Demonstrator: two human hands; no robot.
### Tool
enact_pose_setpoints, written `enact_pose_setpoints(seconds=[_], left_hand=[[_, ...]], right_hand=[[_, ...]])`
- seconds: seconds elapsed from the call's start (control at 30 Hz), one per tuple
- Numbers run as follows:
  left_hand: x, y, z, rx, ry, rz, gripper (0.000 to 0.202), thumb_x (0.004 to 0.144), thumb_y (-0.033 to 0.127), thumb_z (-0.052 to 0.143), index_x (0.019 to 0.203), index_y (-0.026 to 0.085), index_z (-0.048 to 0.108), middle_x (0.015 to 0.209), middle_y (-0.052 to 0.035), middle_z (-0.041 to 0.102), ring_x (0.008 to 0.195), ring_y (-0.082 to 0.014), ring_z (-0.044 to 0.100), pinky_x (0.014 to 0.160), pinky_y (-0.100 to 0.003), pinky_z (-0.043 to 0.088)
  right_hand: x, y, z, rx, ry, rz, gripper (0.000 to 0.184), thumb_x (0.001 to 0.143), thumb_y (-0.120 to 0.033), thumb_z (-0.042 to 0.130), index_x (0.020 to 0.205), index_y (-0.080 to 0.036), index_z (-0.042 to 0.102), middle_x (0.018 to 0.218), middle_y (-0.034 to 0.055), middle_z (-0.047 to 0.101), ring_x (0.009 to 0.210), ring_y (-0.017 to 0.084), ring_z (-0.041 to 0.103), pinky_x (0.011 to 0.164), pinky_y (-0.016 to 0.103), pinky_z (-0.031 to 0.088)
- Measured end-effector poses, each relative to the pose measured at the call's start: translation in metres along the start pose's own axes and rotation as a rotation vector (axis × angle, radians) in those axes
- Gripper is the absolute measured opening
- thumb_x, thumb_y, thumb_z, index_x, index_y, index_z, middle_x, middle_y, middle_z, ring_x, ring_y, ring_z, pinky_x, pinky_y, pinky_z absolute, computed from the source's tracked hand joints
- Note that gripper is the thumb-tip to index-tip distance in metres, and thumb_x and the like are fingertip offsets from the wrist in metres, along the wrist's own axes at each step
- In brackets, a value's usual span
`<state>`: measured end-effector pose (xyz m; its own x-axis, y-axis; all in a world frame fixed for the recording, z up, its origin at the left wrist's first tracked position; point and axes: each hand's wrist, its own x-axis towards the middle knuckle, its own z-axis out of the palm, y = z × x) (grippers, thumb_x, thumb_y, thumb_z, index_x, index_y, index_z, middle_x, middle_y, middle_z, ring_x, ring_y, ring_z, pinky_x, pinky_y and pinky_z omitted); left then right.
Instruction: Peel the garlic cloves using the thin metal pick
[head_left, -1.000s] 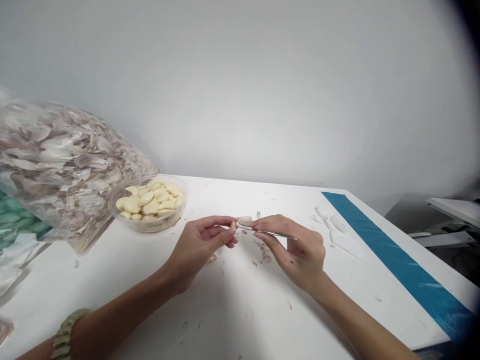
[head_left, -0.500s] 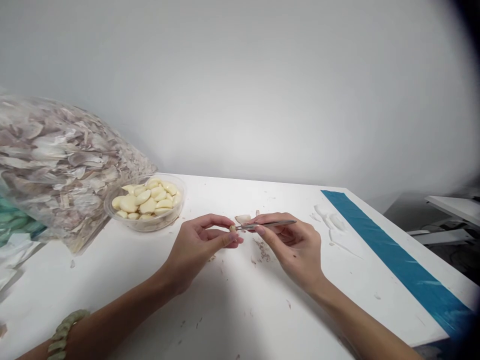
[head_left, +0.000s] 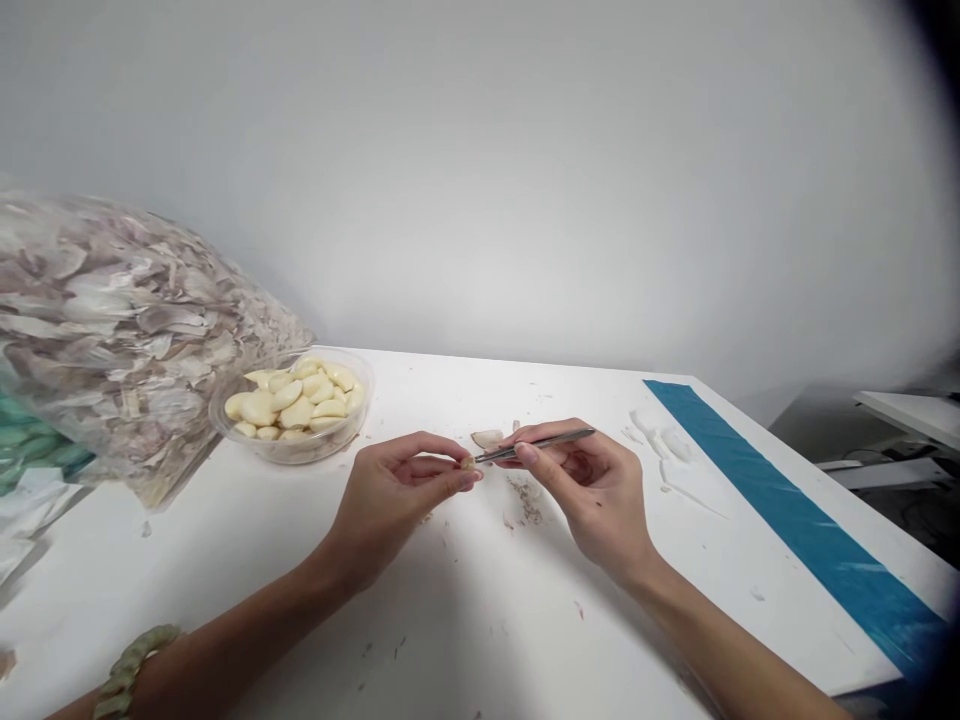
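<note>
My left hand (head_left: 394, 495) pinches a small garlic clove (head_left: 467, 463) between thumb and fingertips above the white table (head_left: 480, 620). My right hand (head_left: 592, 490) grips thin metal tweezers (head_left: 536, 445), and their tip touches the clove. A loose piece of garlic skin (head_left: 486, 437) lies on the table just behind the two hands. A clear plastic bowl (head_left: 294, 405) of peeled garlic cloves stands to the left of my left hand.
A big clear bag of garlic skins (head_left: 112, 330) fills the left side beside the bowl. Skin scraps (head_left: 525, 505) litter the table under the hands. A blue tape strip (head_left: 795, 525) runs along the table's right edge. A grey wall stands behind.
The tweezers have tilted up at the rear end and their tip has stayed at the clove. Both hands have shifted only slightly.
</note>
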<state>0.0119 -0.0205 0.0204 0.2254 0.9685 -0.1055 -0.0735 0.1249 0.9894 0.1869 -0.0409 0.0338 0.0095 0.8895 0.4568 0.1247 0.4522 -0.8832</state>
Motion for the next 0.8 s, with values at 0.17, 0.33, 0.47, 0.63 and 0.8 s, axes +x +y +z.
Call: enact_pose_setpoints(seconds=[0.17, 0.33, 0.47, 0.63, 0.8], left_hand=[[0.0001, 0.0003, 0.0015, 0.008, 0.017, 0.018, 0.022, 0.060, 0.030, 0.079, 0.075, 0.018, 0.068, 0.069, -0.0030, 0.072, 0.070, -0.0176, 0.067, 0.052, -0.021, 0.045], [-0.0003, -0.0002, 0.0002, 0.041, 0.018, 0.070, 0.019, 0.061, 0.029, 0.079, 0.074, 0.018, 0.069, 0.072, -0.0030, 0.072, 0.068, -0.0167, 0.067, 0.049, -0.020, 0.046], [-0.0006, -0.0041, -0.0016, 0.063, -0.005, 0.175, 0.015, 0.063, 0.027, 0.077, 0.070, 0.018, 0.069, 0.075, -0.0019, 0.070, 0.065, -0.0128, 0.064, 0.050, -0.019, 0.047], [0.0011, -0.0071, -0.0012, 0.071, -0.028, 0.231, 0.012, 0.064, 0.025, 0.077, 0.069, 0.017, 0.069, 0.075, -0.0033, 0.069, 0.066, -0.0128, 0.062, 0.050, -0.019, 0.048], [0.0014, -0.0073, -0.0011, 0.087, -0.027, 0.245, 0.011, 0.065, 0.024, 0.076, 0.068, 0.016, 0.070, 0.075, -0.0041, 0.069, 0.065, -0.0131, 0.061, 0.052, -0.022, 0.049]], right_hand=[[0.0004, -0.0012, 0.0000, 0.013, -0.027, -0.004, 0.005, 0.080, -0.020, 0.065, 0.085, -0.019, 0.067, 0.078, 0.0035, 0.074, 0.072, 0.019, 0.072, 0.069, 0.033, 0.062], [0.0013, -0.0011, -0.0007, 0.019, -0.040, 0.027, 0.007, 0.080, -0.022, 0.066, 0.085, -0.018, 0.067, 0.078, 0.0049, 0.073, 0.073, 0.020, 0.071, 0.072, 0.036, 0.062], [0.0028, 0.0023, -0.0014, 0.128, -0.048, 0.116, 0.009, 0.078, -0.024, 0.068, 0.083, -0.016, 0.067, 0.078, 0.0054, 0.073, 0.074, 0.020, 0.071, 0.072, 0.036, 0.062], [0.0050, 0.0042, -0.0007, 0.262, -0.049, 0.232, 0.012, 0.076, -0.026, 0.070, 0.080, -0.016, 0.066, 0.075, 0.0047, 0.072, 0.072, 0.020, 0.071, 0.072, 0.037, 0.062], [0.0067, 0.0026, 0.0000, 0.305, -0.040, 0.326, 0.017, 0.072, -0.029, 0.073, 0.076, -0.016, 0.064, 0.068, 0.0035, 0.071, 0.065, 0.019, 0.071, 0.068, 0.035, 0.062]])
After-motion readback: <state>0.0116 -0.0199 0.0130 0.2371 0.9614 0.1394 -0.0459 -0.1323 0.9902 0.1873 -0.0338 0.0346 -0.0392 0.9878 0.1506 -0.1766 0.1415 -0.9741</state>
